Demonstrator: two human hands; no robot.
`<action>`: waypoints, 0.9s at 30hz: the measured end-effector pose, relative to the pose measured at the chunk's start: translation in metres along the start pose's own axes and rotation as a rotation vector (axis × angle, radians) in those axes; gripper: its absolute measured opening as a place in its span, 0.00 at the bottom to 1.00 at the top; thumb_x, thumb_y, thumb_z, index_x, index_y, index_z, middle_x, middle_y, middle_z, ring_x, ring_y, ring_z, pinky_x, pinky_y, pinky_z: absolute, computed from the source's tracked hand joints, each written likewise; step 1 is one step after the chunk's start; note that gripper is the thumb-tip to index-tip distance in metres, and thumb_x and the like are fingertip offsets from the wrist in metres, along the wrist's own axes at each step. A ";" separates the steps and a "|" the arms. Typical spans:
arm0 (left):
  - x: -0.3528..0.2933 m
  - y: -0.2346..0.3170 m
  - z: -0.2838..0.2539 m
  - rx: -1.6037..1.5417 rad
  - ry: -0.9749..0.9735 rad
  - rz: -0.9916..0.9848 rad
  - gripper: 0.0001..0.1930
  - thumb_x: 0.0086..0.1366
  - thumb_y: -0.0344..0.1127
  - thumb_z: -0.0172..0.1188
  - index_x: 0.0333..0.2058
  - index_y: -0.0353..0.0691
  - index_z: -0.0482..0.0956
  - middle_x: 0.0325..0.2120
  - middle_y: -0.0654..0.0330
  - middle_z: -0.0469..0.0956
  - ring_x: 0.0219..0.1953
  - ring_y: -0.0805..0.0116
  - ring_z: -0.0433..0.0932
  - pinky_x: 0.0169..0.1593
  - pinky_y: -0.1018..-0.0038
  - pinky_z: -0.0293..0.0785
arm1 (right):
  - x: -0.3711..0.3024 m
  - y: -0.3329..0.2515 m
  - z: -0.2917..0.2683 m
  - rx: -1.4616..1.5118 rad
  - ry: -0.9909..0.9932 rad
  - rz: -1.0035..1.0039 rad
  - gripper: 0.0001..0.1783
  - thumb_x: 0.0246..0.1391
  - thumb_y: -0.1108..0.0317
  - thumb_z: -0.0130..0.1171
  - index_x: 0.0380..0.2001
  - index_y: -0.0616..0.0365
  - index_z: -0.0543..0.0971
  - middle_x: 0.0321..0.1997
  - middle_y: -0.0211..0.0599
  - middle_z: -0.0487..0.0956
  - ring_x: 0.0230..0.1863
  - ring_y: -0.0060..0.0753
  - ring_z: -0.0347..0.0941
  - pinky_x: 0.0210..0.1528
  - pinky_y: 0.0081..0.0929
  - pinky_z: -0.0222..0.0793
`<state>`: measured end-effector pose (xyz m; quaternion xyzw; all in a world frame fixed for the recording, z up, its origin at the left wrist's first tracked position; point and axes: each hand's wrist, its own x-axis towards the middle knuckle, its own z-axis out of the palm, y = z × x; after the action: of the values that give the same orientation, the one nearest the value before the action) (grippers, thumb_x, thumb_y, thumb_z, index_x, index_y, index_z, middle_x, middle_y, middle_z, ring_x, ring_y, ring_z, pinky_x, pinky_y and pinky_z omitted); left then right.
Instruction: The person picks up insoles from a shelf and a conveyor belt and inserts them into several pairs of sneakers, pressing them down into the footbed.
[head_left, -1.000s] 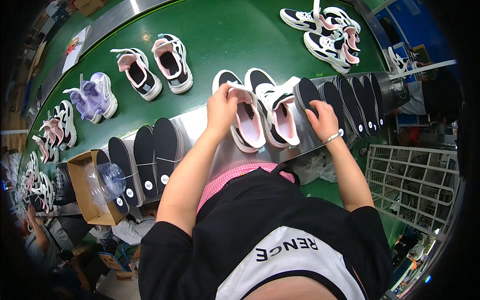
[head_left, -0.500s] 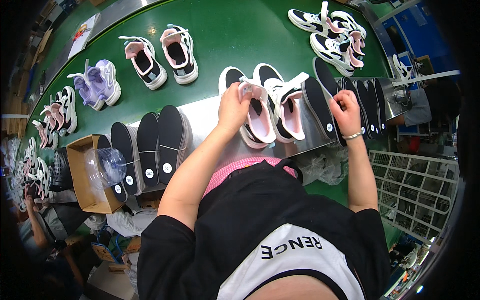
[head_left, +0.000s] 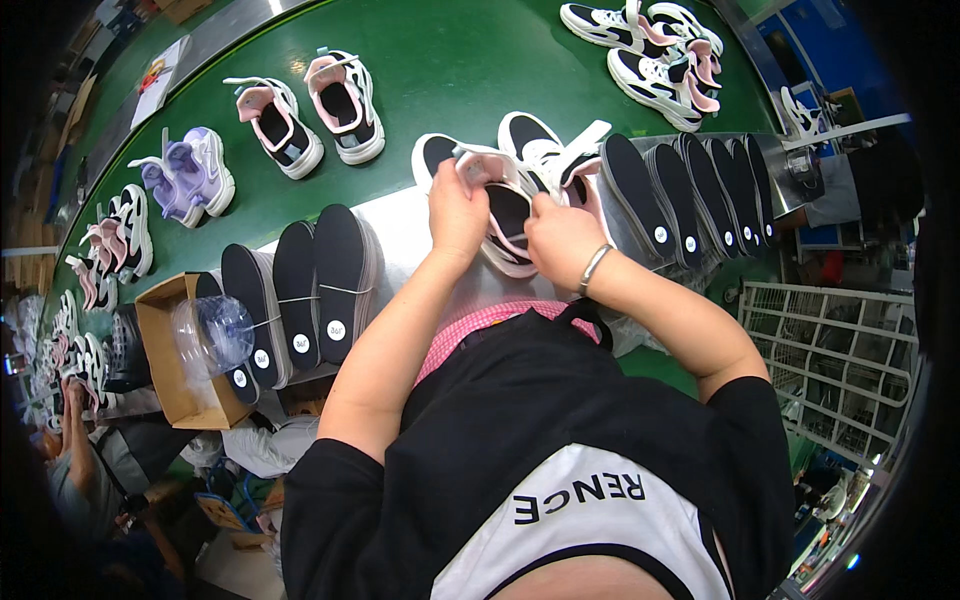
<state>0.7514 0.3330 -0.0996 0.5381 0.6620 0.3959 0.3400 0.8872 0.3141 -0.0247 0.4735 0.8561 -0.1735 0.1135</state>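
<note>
A black, white and pink sneaker stands before me on the metal strip, toe pointing away. My left hand is closed on its pink-lined tongue, pulling the opening wide. A black insole shows inside the shoe. My right hand is closed at the shoe's opening, against the insole's near part; its fingertips are partly hidden. Just to the right stands the matching sneaker, its strap sticking up and its near part covered by my right hand.
Black insoles lie in a row at right; tied insole bundles lie at left beside a cardboard box. Around the green table stand a sneaker pair, purple sneakers and more sneakers. A wire rack is at right.
My right hand has moved left from the insole row to the sneaker, bringing a black insole into it. My left hand still holds the tongue.
</note>
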 end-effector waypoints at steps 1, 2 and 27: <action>-0.002 -0.002 0.005 0.031 0.033 0.039 0.13 0.49 0.29 0.51 0.35 0.32 0.64 0.31 0.45 0.70 0.36 0.47 0.68 0.40 0.60 0.63 | -0.003 0.003 -0.004 -0.035 -0.073 -0.069 0.05 0.36 0.73 0.52 0.20 0.61 0.76 0.34 0.43 0.69 0.30 0.42 0.72 0.31 0.32 0.70; -0.005 -0.003 0.011 0.061 0.066 0.077 0.14 0.48 0.29 0.51 0.35 0.32 0.64 0.31 0.46 0.70 0.37 0.47 0.68 0.40 0.60 0.63 | -0.005 0.004 -0.006 -0.069 -0.145 -0.137 0.05 0.36 0.73 0.52 0.21 0.61 0.76 0.34 0.44 0.69 0.30 0.42 0.72 0.31 0.32 0.69; -0.027 0.008 0.019 -0.110 -0.040 0.042 0.26 0.44 0.26 0.48 0.46 0.29 0.58 0.41 0.43 0.64 0.44 0.53 0.65 0.48 0.68 0.61 | -0.001 0.017 0.016 -0.188 -0.004 -0.155 0.07 0.39 0.69 0.50 0.22 0.57 0.76 0.28 0.39 0.74 0.32 0.38 0.72 0.32 0.30 0.69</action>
<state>0.7766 0.3108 -0.1004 0.5404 0.6207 0.4277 0.3738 0.9028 0.3153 -0.0425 0.3927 0.9024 -0.1018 0.1453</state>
